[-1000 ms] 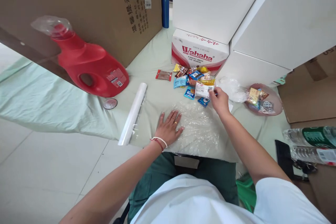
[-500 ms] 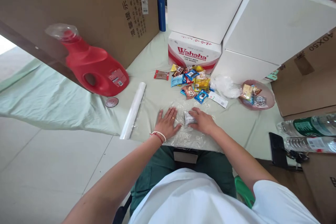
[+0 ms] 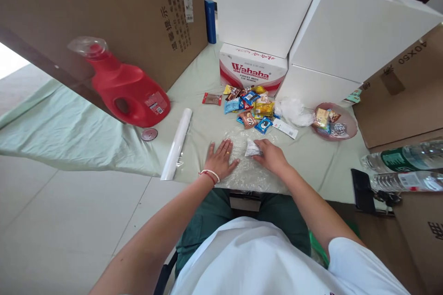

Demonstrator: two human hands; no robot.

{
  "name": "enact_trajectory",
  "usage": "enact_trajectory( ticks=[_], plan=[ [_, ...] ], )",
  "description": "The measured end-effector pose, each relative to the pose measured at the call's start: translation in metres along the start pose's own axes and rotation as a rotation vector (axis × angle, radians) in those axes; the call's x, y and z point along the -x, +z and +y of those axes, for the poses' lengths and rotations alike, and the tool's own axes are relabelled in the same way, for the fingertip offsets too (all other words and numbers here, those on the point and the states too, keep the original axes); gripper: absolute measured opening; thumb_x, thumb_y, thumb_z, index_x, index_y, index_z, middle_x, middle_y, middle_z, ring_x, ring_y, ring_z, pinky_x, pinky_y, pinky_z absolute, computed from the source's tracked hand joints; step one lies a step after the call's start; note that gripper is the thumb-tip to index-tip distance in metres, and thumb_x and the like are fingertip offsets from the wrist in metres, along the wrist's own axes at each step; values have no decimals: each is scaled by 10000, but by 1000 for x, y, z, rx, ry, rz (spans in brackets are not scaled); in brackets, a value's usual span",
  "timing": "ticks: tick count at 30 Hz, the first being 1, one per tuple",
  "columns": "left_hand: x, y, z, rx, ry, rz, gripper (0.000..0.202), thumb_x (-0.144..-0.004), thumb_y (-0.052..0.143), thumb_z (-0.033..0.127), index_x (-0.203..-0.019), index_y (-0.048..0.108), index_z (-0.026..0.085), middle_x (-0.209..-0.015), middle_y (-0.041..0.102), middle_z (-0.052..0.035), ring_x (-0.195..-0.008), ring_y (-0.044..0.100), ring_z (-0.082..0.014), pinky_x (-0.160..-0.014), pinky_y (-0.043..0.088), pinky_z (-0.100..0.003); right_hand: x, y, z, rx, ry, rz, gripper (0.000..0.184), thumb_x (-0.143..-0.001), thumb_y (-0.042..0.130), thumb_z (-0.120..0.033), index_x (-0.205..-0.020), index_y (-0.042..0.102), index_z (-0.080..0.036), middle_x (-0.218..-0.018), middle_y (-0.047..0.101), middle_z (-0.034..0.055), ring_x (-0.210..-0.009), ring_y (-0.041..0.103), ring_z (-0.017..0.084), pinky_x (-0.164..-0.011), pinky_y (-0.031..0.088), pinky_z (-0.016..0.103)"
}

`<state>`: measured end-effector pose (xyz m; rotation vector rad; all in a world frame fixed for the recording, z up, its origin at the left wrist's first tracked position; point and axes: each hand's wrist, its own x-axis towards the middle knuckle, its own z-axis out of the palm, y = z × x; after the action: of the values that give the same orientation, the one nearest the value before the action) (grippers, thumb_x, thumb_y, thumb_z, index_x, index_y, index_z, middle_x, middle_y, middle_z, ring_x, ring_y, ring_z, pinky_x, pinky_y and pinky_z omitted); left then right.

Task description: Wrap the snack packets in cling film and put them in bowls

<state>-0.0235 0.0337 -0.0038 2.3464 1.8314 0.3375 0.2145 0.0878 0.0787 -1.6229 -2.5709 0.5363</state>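
My left hand (image 3: 220, 159) lies flat with its fingers spread, pressing on a sheet of clear plastic film (image 3: 238, 176) at the table's front edge. My right hand (image 3: 270, 154) pinches a small silvery-white snack packet (image 3: 253, 148) over the film; the thumb and fingers grip its right side. Left of my left hand lies a roll of plastic wrap (image 3: 177, 145). Beyond both hands is a heap of colourful wrapped snacks (image 3: 249, 106), with a white box with a barcode (image 3: 285, 128) at its right.
A red detergent bottle (image 3: 133, 90) stands at left by a large cardboard box (image 3: 138, 14). White boxes (image 3: 263, 7) and a Wahaha carton (image 3: 252, 71) rise behind. At right are a pink bowl (image 3: 351, 126), crumpled plastic (image 3: 294, 111), plastic bottles (image 3: 408, 159) and a phone (image 3: 362, 190).
My right hand has tilted the packet, which lay flatter before, and now grips its right side. My left hand stays on the film. The camera view has shifted slightly.
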Motion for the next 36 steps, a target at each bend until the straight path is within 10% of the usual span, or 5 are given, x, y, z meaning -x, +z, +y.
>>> enact_trajectory(
  ticks=[7, 17, 26, 30, 36],
  plan=[
    [-2, -3, -4, 56, -29, -1, 636, -1058, 288, 471, -1629, 339, 197, -1692, 334, -144, -1566, 336, -286, -1287, 128, -601, 12, 26, -9, -102, -60, 11, 682, -934, 685, -328, -1560, 435, -231, -1607, 397, 152, -1268, 615, 285, -1028, 521, 400],
    [24, -17, -51, 236, 153, -114, 688, -757, 454, 105, -1364, 672, 346, -1585, 527, 37, -1582, 298, -228, -1290, 235, -563, 123, 52, 52, -242, -285, 39, 422, -991, 628, -421, -1385, 641, -272, -1460, 586, 152, -1317, 549, 320, -1103, 478, 578],
    [40, -35, -37, 177, 191, -224, 791, -732, 720, 377, -1503, 555, 321, -1706, 331, -59, -1615, 117, -406, -1254, 73, -712, 68, 10, 54, -610, -134, 41, 406, -1013, 471, -542, -1043, 753, -252, -1137, 734, 104, -1055, 681, 246, -976, 539, 425],
    [25, -27, -27, 228, 112, -124, 294, -892, 632, 445, -1125, 778, 340, -1556, 564, -21, -1602, 203, -362, -1260, 72, -691, 40, -1, 68, -704, 42, 4, 450, -929, 537, -613, -969, 750, -219, -863, 724, 41, -795, 652, 207, -781, 528, 333],
    [-19, -15, -27, 331, -311, 90, 295, -955, 527, 353, -733, 690, 247, -1181, 763, -43, -1444, 476, -309, -1251, 220, -631, -3, -9, 88, -407, 217, -72, 256, -928, 556, -351, -986, 749, -192, -823, 723, 30, -750, 631, 190, -698, 465, 272]
  ],
)
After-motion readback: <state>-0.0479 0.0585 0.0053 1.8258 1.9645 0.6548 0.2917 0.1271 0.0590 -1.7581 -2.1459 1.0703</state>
